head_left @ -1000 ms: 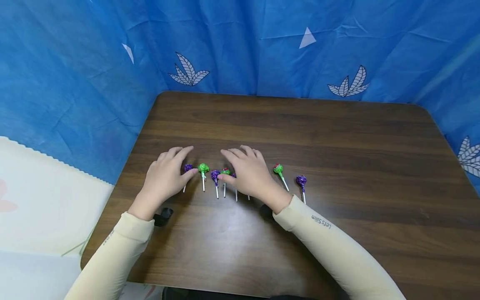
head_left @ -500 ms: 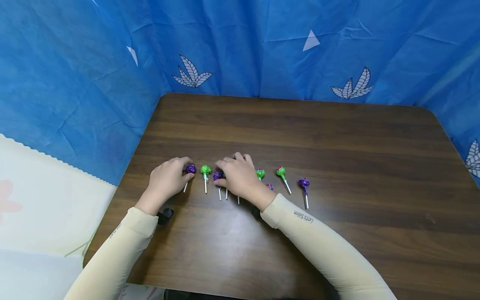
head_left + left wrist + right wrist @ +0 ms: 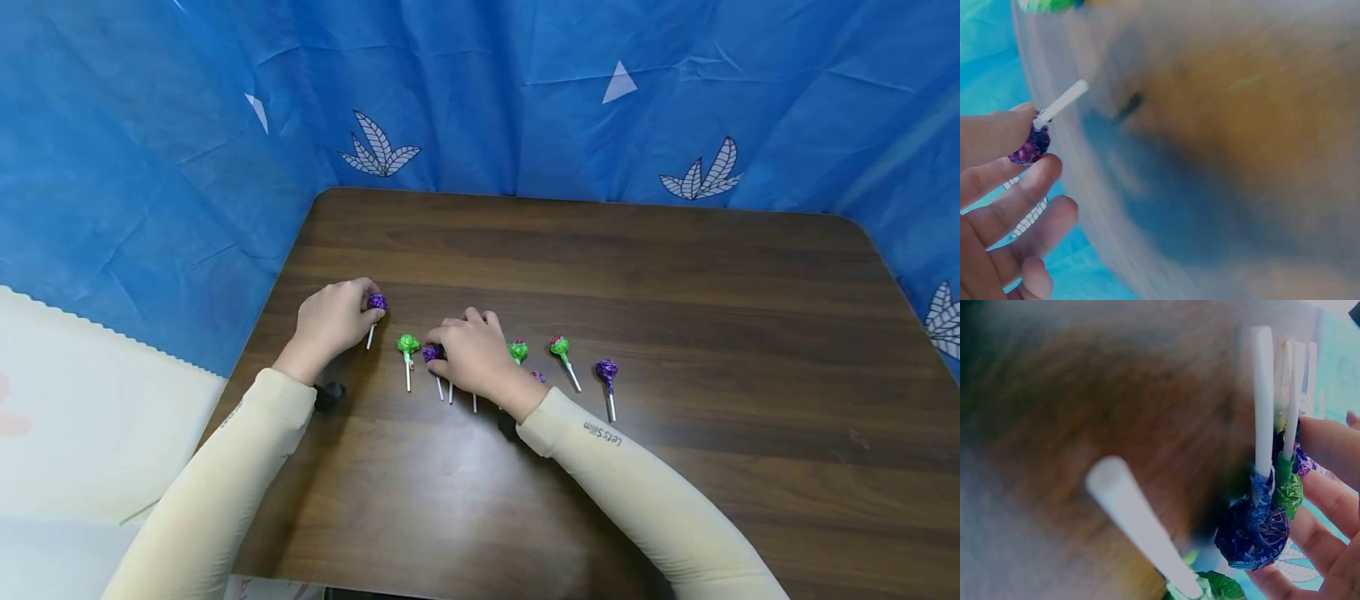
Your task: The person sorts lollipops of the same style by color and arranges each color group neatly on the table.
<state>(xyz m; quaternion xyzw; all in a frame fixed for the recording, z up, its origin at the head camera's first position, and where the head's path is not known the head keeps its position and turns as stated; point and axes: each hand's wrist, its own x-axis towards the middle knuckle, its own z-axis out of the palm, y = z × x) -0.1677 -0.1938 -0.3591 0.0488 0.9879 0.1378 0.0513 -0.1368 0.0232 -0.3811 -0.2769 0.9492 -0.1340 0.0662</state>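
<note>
My left hand pinches a purple-wrapped lollipop by its head, between thumb and fingers. In the left wrist view its white stick points away from the hand, and a shadow falls on the tabletop. My right hand reaches over the row of lollipops, its thumb and fingers around another purple lollipop. That grip is partly hidden in the right wrist view, where a nearer purple lollipop and a green one stand in front. A green lollipop lies between the hands.
Right of my right hand lie a green-and-red lollipop, another green-and-red one and a purple one. The brown wooden table backs onto a blue curtain. A white cloth is at the left.
My left hand has taken hold of the leftmost purple lollipop and moved it toward the table's far side. The right hand shifted left and lowered, its fingers closing at the other purple lollipop.
</note>
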